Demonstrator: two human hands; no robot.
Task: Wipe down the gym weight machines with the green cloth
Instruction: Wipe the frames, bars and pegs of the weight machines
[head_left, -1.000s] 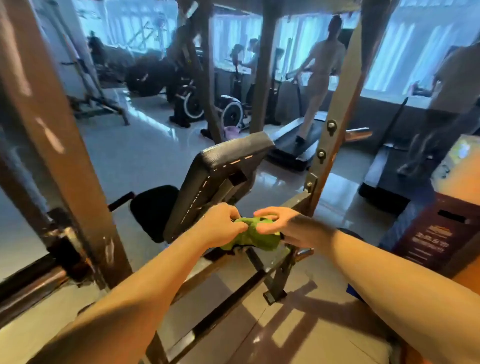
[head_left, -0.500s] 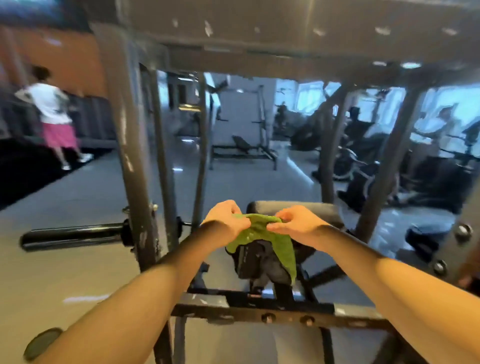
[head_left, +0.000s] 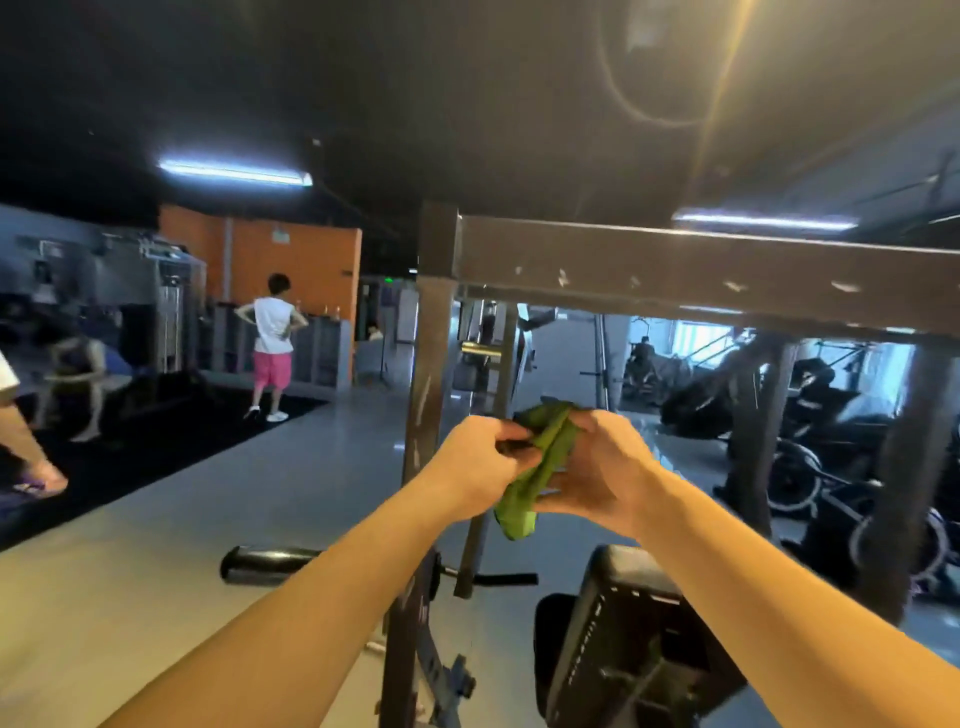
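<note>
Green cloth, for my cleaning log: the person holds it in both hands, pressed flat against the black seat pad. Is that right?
Not quite. The head view shows the left hand and right hand both holding the green cloth. But it hangs bunched in the air beside the metal frame, above the black seat pad and not touching it.
</note>
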